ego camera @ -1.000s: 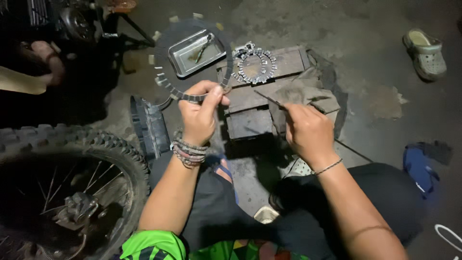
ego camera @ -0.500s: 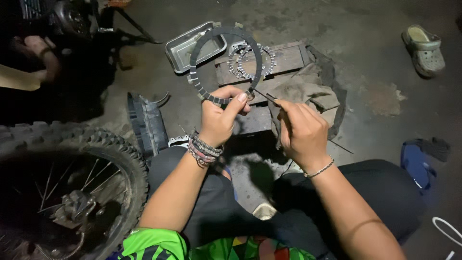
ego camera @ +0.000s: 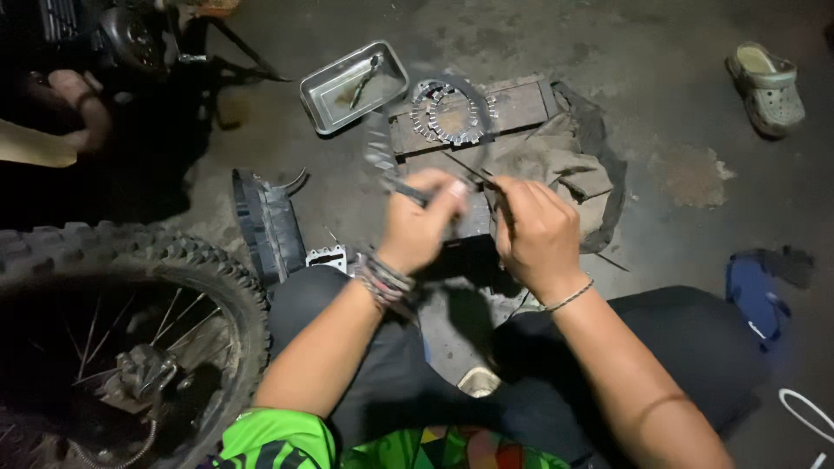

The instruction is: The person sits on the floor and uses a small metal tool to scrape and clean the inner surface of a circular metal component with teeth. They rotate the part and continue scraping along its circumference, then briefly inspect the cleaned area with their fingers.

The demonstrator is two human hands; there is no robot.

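Observation:
My left hand [ego camera: 421, 227] grips the lower edge of a thin toothed metal ring [ego camera: 382, 148], which is blurred and stands up in front of me. My right hand [ego camera: 534, 234] is closed on a thin dark rod-like tool [ego camera: 469, 169] whose tip points at the ring near my left fingers. The two hands nearly touch. Beyond them a stack of toothed rings [ego camera: 452, 111] lies on a wooden block [ego camera: 521, 100]. A metal tray [ego camera: 352, 87] holding a small tool sits to the block's left.
A knobby motorcycle wheel [ego camera: 130, 260] fills the lower left, with a black ribbed part [ego camera: 265, 226] beside it. Another person's hand [ego camera: 78, 113] is at the far left by an engine. A grey cloth [ego camera: 565, 174], a green sandal [ego camera: 769, 87] and a blue sandal [ego camera: 756, 291] lie to the right.
The ring has swung from in front of the tray rightward and lower, toward the block. My hands have drawn closer together, the tool tip meeting the ring.

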